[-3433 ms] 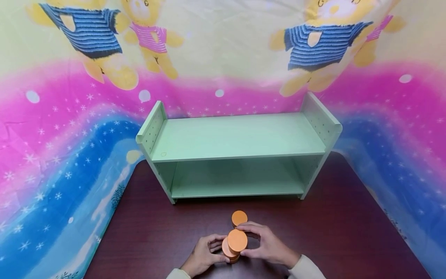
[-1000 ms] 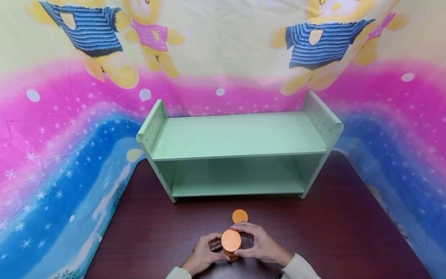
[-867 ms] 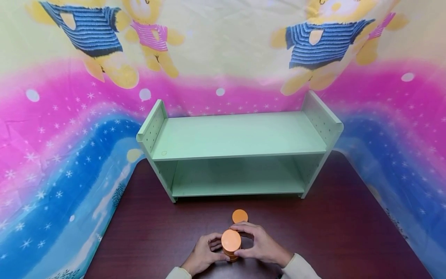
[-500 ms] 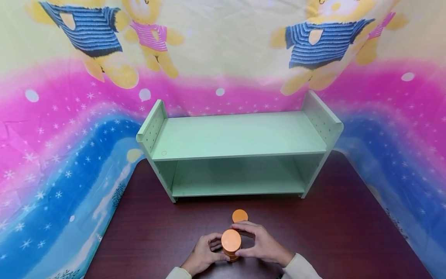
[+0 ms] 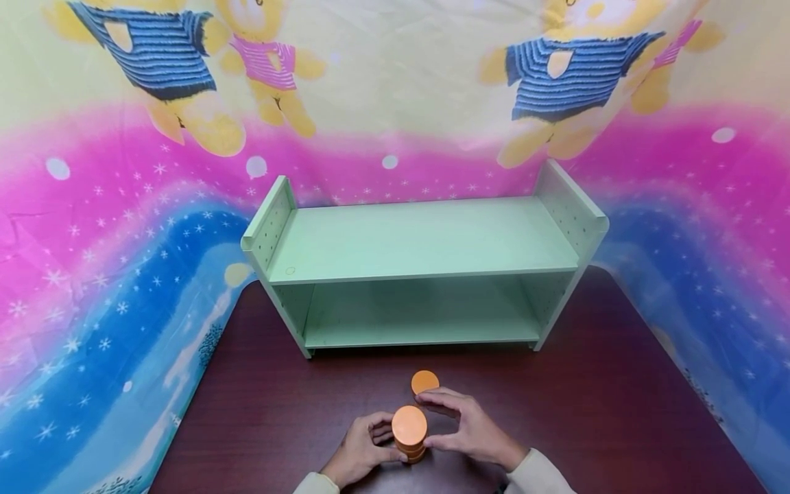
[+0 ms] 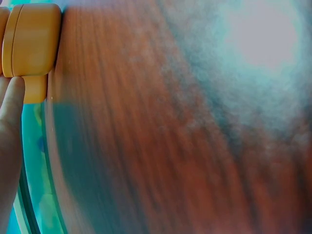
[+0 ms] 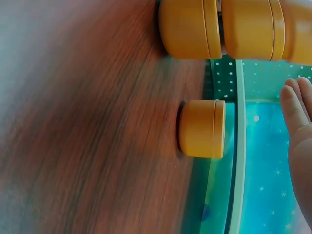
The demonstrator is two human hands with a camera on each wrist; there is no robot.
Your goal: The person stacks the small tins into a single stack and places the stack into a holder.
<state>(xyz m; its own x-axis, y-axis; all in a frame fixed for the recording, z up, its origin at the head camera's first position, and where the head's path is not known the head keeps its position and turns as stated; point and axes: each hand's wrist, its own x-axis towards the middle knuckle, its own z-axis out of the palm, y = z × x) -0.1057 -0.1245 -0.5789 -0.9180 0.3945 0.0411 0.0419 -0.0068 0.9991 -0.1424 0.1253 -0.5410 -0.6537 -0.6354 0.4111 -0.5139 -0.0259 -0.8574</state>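
Note:
Three orange round lidded jars stand in an upright stack near the table's front; in the right wrist view the stacked jars appear sideways. My left hand holds the stack low down, thumb in front and fingers at the left side. In the left wrist view a finger touches a jar at its lid seam. My right hand is at the stack's right, fingers and thumb apart, thumb tip close to the stack. A single orange jar stands behind, partly covered by the right fingertips.
A pale green two-tier shelf stands at the back of the dark wooden table. A curtain printed with bears and snowflakes hangs behind and on both sides.
The top jar, held off-centre by my right hand earlier, has moved left and sits lined up on the stack. My right hand has let go and moved slightly right. The left hand stays.

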